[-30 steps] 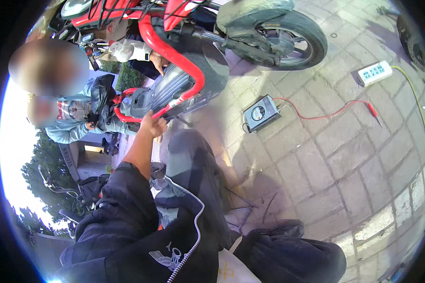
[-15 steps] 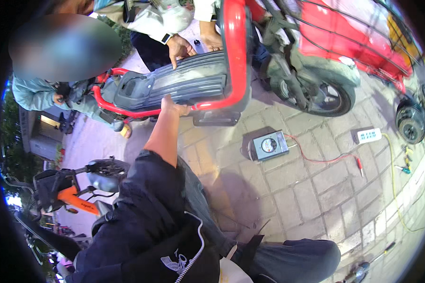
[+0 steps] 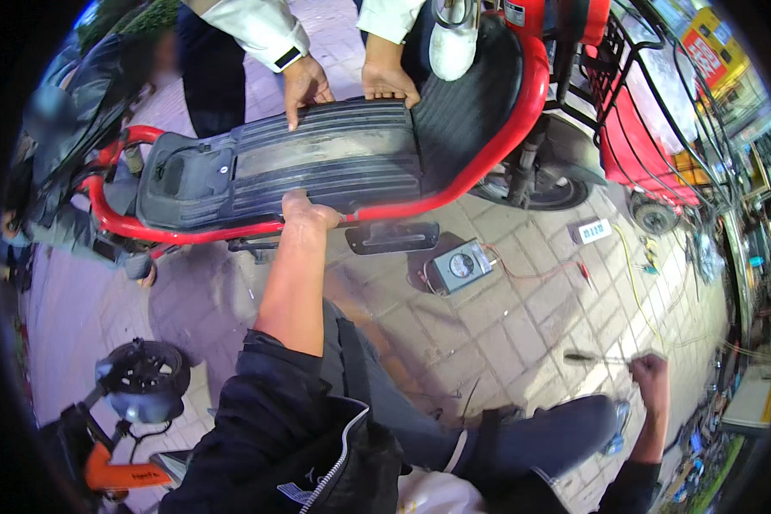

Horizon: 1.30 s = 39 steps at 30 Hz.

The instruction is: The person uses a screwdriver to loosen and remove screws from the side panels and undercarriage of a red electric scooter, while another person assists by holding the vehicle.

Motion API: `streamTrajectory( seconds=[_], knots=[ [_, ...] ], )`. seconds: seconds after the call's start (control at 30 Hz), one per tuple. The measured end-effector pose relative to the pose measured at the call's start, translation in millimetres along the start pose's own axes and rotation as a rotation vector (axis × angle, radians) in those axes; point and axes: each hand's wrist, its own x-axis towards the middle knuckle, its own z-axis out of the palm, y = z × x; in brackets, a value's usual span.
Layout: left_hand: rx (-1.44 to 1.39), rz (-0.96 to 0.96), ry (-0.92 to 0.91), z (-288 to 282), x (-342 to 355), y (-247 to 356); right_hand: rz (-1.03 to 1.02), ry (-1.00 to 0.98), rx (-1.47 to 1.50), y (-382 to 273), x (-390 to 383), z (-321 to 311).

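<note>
While the left hand (image 3: 307,211) touches the scooter deck (image 3: 343,144) at 11 o'clock, grip unclear, the right hand (image 3: 651,374) closes on a blurred thin tool (image 3: 584,355) at 4 o'clock; uneven pushing could pinch the co-worker's hands (image 3: 390,83) near 12.

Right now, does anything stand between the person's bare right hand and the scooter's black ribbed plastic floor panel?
Yes: a grey box-shaped meter with a round dial lies low on the paving, roughly between the right hand and the panel, and a red tubular rail borders the panel's near edge.
</note>
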Motion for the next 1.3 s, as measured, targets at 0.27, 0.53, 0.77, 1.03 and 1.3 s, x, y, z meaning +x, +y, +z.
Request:
streamTrajectory(
  seconds=[0.27,0.53,0.77,1.03,1.3],
  knots=[
    [0.022,-0.039,0.132,-8,1,17,-0.3,0.065,0.589,-176,-23,34],
    [-0.036,-0.132,0.201,-3,15,16,0.051,-0.57,0.994,-269,-31,275],
    [-0.02,-0.083,0.045,-2,-2,17,0.026,-0.744,0.758,-229,-64,316],
    [0.008,-0.054,0.098,-11,9,15,-0.131,-0.502,0.682,-211,-31,365],
    [-0.002,-0.032,0.099,-10,9,17,0.22,-0.749,1.079,-257,-39,345]
  ],
)
